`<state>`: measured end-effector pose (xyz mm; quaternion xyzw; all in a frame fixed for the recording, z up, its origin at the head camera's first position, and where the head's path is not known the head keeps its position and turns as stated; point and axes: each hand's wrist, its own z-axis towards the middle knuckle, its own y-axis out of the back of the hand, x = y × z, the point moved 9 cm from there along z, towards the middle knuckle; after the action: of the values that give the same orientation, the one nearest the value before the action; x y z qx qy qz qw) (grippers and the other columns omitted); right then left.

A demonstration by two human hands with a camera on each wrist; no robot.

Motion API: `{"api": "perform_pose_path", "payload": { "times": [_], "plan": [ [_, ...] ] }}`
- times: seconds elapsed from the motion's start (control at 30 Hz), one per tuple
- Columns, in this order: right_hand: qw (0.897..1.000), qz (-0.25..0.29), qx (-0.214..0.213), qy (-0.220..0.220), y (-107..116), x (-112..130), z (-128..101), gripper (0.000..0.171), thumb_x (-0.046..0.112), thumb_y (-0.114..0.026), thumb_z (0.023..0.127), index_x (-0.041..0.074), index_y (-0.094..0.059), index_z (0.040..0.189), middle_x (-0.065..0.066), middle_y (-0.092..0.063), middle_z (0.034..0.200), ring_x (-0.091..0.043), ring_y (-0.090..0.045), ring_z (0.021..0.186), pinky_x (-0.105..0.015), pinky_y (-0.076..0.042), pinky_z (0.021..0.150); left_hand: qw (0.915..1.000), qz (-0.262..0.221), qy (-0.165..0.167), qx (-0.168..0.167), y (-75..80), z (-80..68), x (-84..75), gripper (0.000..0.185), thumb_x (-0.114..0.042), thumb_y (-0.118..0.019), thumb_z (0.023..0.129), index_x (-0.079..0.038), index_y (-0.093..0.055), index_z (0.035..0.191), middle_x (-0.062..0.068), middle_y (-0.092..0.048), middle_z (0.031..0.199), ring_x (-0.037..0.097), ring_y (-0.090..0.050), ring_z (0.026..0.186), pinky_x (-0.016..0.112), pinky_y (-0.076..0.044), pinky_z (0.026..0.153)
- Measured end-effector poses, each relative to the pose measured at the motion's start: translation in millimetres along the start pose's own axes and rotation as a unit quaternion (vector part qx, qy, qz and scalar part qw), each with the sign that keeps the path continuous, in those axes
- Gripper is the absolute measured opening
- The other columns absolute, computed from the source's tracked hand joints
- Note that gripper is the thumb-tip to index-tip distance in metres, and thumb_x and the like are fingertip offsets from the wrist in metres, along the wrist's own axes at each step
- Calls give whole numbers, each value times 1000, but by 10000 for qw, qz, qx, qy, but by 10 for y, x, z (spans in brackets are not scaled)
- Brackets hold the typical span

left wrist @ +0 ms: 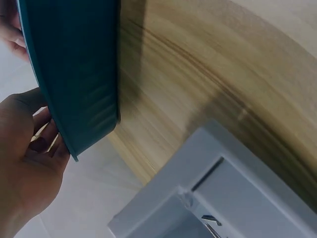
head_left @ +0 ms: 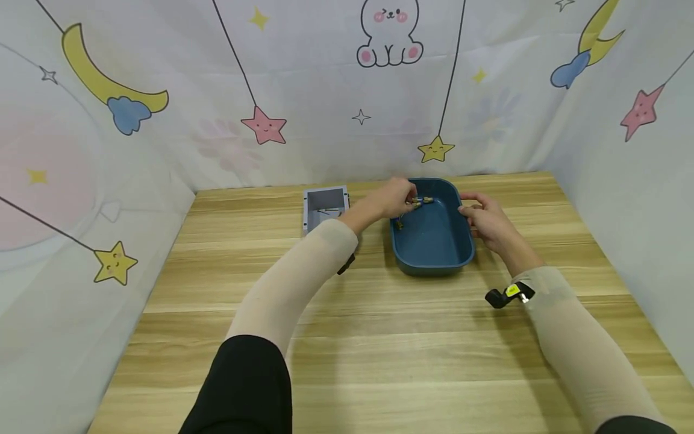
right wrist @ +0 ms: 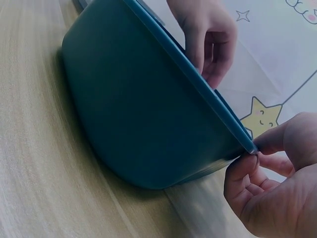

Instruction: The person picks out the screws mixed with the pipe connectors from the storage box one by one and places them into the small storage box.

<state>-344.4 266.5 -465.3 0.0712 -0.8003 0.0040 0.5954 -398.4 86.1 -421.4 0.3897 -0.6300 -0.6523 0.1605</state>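
Wood-grain table (head_left: pixel 379 337), left hand (head_left: pixel 393 199) pinching brass-tipped pieces (head_left: pixel 420 201), right hand (head_left: pixel 488 223) gripping smooth rounded teal tub (head_left: pixel 434 265)

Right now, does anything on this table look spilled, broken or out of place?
Nothing stands out. The blue tub sits flat on the table, right hand gripping its rim, left hand pinching small brass-tipped parts over it. The grey box sits squarely beside it.

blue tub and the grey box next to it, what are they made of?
Blue tub: looks like moulded plastic, matte to satin, with rounded corners, a thin rolled rim and an even teal colour. Grey box: probably plastic too, with flat thin walls and a dull grey finish, though painted metal can't be excluded.
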Motion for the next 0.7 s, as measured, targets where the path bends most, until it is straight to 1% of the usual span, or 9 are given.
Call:
{"api": "perform_pose_path", "payload": {
  "times": [0.13,0.27,0.37,0.47,0.6,0.7],
  "plan": [
    [10000,10,-25,36,18,-26,21,51,10,-53,111,8,-38,160,1,-51,88,-8,-47,66,-24,-43,50,9990,419,9,161,-61,44,-38,28,-14,-64,107,0,-68,130,13,-69,125,23,-65,115,33,-52,99],
    [10000,-23,-35,82,30,-62,48,51,12,-53,111,9,-39,159,2,-52,88,-7,-47,65,-24,-43,50,9957,868,128,310,-136,72,-37,27,-14,-63,107,-2,-68,130,12,-68,126,24,-64,117,34,-52,99],
    [9999,-55,-46,115,31,-72,54,50,13,-54,111,10,-40,158,3,-52,88,-7,-48,65,-23,-43,50,9947,953,226,311,-166,74,-25,25,-15,-63,107,-4,-69,129,11,-68,127,23,-64,118,34,-52,99],
    [9999,-36,-46,98,30,-63,50,50,12,-54,111,10,-40,158,3,-52,88,-7,-48,66,-23,-43,50,9948,947,318,224,-158,58,-28,23,-14,-64,107,-5,-70,127,10,-69,126,22,-64,118,33,-53,99],
    [10000,-6,-49,59,24,-58,44,51,12,-53,111,9,-39,159,2,-51,88,-7,-47,67,-24,-44,51,9929,1041,546,176,-168,31,-25,18,-15,-62,108,-9,-70,122,7,-69,121,20,-65,112,33,-55,93],
    [9999,-18,-79,93,30,-59,34,51,13,-54,111,10,-39,160,3,-51,89,-6,-48,66,-24,-44,51,9911,1125,701,125,-192,41,-22,15,-15,-60,108,-10,-71,117,6,-70,115,19,-66,104,32,-55,88]
  ]
}}
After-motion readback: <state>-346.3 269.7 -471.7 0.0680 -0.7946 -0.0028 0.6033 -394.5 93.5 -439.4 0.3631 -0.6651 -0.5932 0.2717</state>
